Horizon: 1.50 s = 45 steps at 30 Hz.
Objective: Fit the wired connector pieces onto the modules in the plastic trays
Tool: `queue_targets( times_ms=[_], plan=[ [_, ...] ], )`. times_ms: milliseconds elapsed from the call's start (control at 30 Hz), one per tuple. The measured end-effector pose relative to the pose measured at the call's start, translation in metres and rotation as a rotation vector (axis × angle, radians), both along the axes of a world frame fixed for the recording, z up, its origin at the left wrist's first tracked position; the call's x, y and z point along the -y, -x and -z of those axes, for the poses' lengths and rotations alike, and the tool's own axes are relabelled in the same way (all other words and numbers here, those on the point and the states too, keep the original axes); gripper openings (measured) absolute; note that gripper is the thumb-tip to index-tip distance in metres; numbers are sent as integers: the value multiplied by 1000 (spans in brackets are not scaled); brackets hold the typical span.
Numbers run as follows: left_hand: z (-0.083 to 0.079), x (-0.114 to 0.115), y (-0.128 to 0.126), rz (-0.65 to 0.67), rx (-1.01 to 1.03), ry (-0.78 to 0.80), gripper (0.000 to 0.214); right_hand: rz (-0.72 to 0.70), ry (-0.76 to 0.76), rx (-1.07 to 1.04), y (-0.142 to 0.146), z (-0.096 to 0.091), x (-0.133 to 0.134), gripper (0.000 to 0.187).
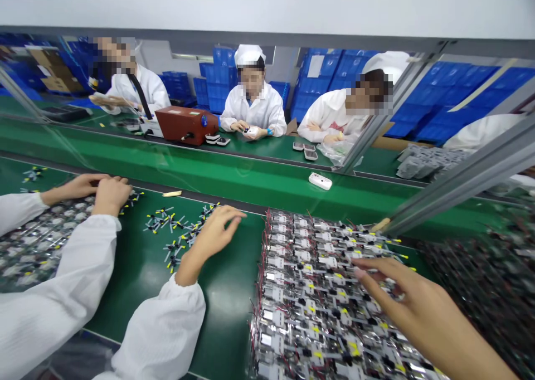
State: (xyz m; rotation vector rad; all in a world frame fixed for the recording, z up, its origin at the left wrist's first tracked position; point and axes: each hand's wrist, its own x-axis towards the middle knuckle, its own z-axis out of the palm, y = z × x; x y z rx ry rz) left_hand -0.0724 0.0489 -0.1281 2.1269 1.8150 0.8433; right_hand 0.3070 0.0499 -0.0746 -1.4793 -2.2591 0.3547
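My left hand (214, 236), in a white sleeve, hangs with curled fingers just right of a scatter of small black-and-yellow spoked parts (178, 228) on the green bench (225, 307). It holds nothing that I can see. My right hand (397, 291) reaches in from the lower right, fingers spread over a dense layer of wired electronic modules (317, 296) with red leads and yellow marks. Its fingertips are at or just above the modules, and I cannot tell if they touch. It holds nothing visible.
At my left, a co-worker's two hands (96, 190) rest beside a heap of similar modules (42, 240). A dark wired pile (485, 296) lies far right. Beyond a green conveyor belt (200, 174) and metal rails (460, 185), white-coated people sit near a red-brown machine (186, 125) and blue crates (346, 73).
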Motion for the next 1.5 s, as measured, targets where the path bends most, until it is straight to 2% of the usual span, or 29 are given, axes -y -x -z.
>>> queue_targets(
  times_ms=[67,133,267,367,567,700,767,833,933,1033,1200,1300,1433,1500],
  plan=[
    [6,-2,21,-294,-152,88,27,32,10,-16,-9,0,0,56],
    [13,-2,33,-448,-240,170,28,51,36,-27,-14,0,0,59],
    [22,-1,34,-517,-251,206,23,59,94,-43,-11,1,1,59],
    [21,-2,32,-529,-231,194,15,53,90,-52,-10,1,-1,57],
    [8,-4,37,-426,-86,114,9,-19,94,-8,-21,-4,-5,46],
    [-6,-4,22,-218,355,79,18,-135,26,-13,-2,-15,0,39],
    [-13,-4,7,-103,564,113,23,-243,-6,-16,17,-20,3,33],
    [-18,-3,-11,11,689,167,25,-338,-28,-24,38,-22,5,31],
    [-20,-3,-27,90,661,208,24,-432,-23,-46,67,-23,3,32],
    [-16,-3,-23,84,547,215,23,-456,-7,-64,82,-20,0,30],
    [-15,3,9,-4,461,212,28,-449,3,-82,77,-16,-5,22],
    [-22,6,14,-25,476,164,25,-430,10,-84,69,-13,-5,21],
    [-36,10,-8,23,607,126,19,-407,21,-120,67,-16,-2,26],
    [-44,12,-29,134,698,135,18,-393,68,-177,71,-21,0,32]
  ],
)
